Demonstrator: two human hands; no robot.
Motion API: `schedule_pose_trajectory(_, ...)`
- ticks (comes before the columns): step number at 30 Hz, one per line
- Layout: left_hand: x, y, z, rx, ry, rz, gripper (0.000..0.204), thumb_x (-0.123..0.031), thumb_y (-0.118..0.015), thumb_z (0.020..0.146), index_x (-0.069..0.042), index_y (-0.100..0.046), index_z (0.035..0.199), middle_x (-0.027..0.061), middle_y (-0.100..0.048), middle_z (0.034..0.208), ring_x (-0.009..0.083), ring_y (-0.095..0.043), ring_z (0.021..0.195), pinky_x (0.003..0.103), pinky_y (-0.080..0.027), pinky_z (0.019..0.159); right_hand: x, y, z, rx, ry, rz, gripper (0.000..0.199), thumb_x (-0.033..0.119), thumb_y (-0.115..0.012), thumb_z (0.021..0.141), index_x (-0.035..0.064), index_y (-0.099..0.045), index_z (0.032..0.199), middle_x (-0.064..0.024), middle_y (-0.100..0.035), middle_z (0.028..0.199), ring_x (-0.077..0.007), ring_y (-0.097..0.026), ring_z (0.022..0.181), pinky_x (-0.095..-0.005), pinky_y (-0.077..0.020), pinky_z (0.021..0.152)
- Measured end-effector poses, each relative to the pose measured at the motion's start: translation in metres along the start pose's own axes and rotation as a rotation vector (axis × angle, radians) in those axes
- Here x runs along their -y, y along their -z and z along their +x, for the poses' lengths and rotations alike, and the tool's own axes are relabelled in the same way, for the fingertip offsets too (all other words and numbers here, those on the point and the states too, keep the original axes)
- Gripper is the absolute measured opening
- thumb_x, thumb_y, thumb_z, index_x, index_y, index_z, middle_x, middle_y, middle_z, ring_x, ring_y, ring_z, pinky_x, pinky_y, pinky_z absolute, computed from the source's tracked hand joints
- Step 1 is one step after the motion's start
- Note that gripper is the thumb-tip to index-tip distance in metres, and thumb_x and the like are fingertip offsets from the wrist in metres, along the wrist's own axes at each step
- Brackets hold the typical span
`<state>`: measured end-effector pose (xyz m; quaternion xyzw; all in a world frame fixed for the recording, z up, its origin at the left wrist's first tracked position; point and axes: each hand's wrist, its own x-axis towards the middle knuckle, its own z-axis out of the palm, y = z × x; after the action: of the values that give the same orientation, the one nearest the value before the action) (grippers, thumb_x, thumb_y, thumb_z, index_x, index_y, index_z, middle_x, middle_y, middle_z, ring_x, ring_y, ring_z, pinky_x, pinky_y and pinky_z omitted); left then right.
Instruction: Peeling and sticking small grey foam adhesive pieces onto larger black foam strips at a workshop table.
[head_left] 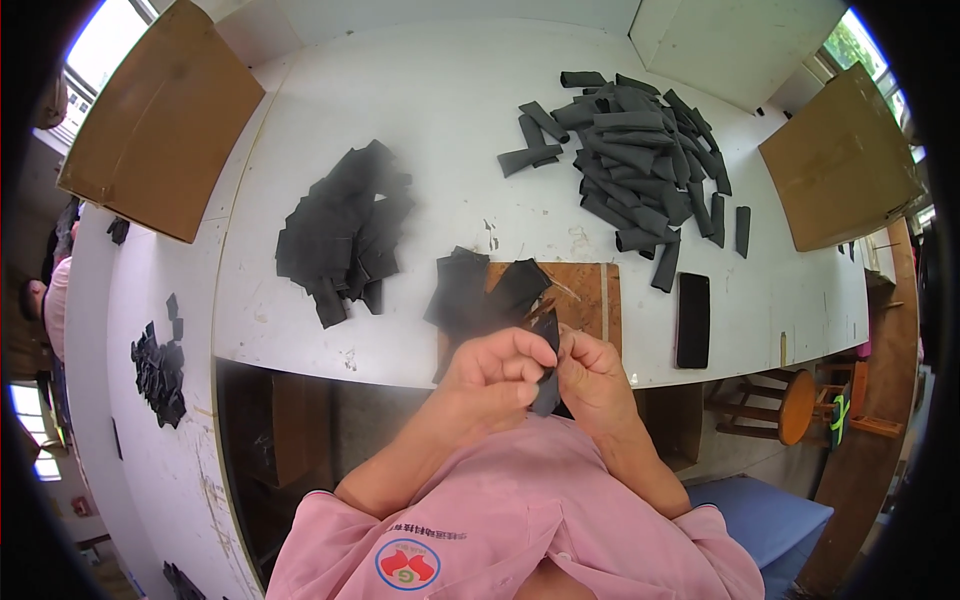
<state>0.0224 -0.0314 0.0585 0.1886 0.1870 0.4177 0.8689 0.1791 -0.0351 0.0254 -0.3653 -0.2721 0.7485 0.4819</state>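
Close to my chest, at the table's front edge, my left hand and my right hand pinch a small dark fabric piece between them. The fingers of both hands are closed on it, and part of the piece is hidden behind them. Just beyond my hands lies a brown board. Flat black fabric pieces rest on its left part and overlap its edge. Another dark piece lies on the board, right of these.
A pile of flat black pieces lies left, a heap of rolled dark tubes far right. A black phone sits right of the board. Cardboard boxes flank the white table. A wooden stool stands right.
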Motion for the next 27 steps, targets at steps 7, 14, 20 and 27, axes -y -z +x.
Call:
schedule_pose_trajectory(7,0.012,-0.010,-0.003,-0.267,-0.327,0.558,0.029,0.010,-0.055,0.071,0.000,-0.052,0.098,0.0004,-0.053,0.080,0.0035,-0.047,0.066,0.016,-0.035,0.053,0.019,-0.002,0.005,0.148,0.379,-0.225,0.006,-0.005,-0.051,0.077,0.0006,-0.051,0.075,-0.0036,-0.051,0.098,-0.0088,-0.050,0.075,-0.0228,-0.0416,0.063)
schedule_pose_trajectory(14,0.033,0.003,0.017,-0.582,-1.116,1.362,0.013,0.010,-0.054,0.074,0.001,-0.055,0.084,0.0072,-0.059,0.077,0.0061,-0.049,0.056,0.018,-0.038,0.049,0.021,-0.017,0.007,0.036,0.758,-0.802,0.007,-0.002,-0.056,0.075,0.0004,-0.049,0.076,-0.0093,-0.055,0.082,-0.0145,-0.052,0.061,-0.0228,-0.0419,0.055)
schedule_pose_trajectory(20,0.026,-0.005,0.005,-0.613,-0.513,0.721,0.015,0.010,-0.053,0.073,0.000,-0.053,0.084,0.0078,-0.059,0.079,0.0056,-0.049,0.054,0.018,-0.037,0.044,0.015,-0.015,0.001,-0.051,0.506,-0.825,0.008,0.003,-0.055,0.079,0.0001,-0.048,0.076,-0.0082,-0.050,0.073,-0.0140,-0.048,0.057,-0.0218,-0.0397,0.053)
schedule_pose_trajectory(27,-0.002,0.003,0.002,0.016,-0.136,0.082,0.028,0.007,-0.057,0.073,-0.001,-0.044,0.097,0.0066,-0.057,0.078,0.0033,-0.043,0.050,0.017,-0.030,0.039,0.029,-0.021,-0.006,0.040,0.218,-0.366,0.012,0.008,-0.055,0.082,0.0000,-0.049,0.075,-0.0032,-0.046,0.071,-0.0093,-0.044,0.060,-0.0221,-0.0366,0.054)
